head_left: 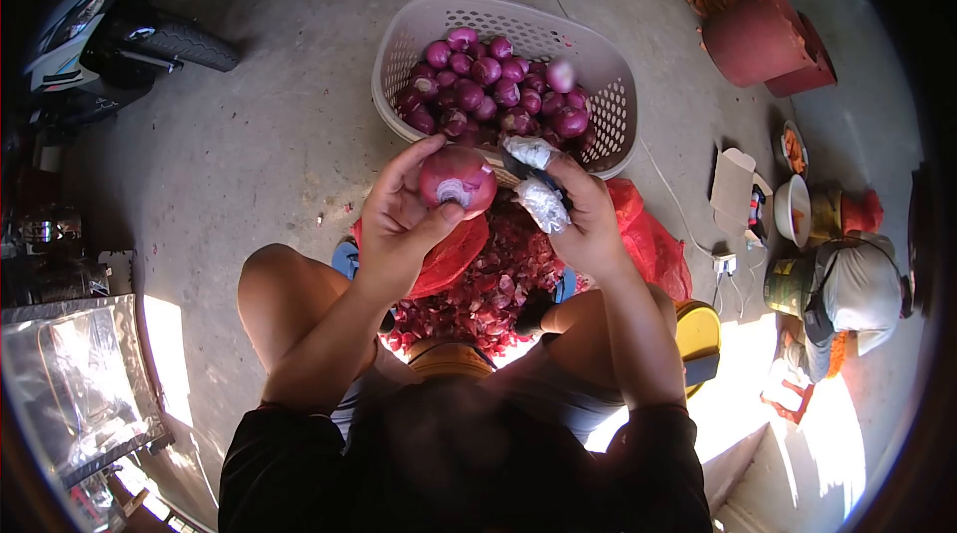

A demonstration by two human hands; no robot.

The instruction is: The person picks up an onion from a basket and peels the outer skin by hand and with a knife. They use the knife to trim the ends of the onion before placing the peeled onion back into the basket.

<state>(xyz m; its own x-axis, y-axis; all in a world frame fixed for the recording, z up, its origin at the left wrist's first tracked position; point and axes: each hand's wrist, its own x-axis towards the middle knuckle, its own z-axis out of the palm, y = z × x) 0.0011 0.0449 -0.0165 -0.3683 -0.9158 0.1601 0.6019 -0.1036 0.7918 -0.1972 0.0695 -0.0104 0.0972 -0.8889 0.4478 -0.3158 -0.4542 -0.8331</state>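
Note:
My left hand (397, 219) is closed around a red onion (451, 174), its pale root end turned toward me. Close beside it, my right hand (586, 204) has its thumb and forefinger wrapped in something white and silvery. Those fingers pinch a small dark tool (554, 181) whose kind I cannot make out; it is apart from the onion. Just beyond both hands stands a grey perforated plastic basket (616, 84) holding several peeled red onions (485, 70). Beneath my hands lies a heap of red onion skins (498, 279), between red sacks (653, 239).
A motorbike (130, 39) stands at the far left. Rightward are a red tub (753, 34), an open cardboard box (736, 179), a white bowl (793, 209) and a cable with a plug (725, 262). Another person (862, 294) bends low there. A yellow round object (700, 334) lies near my knee.

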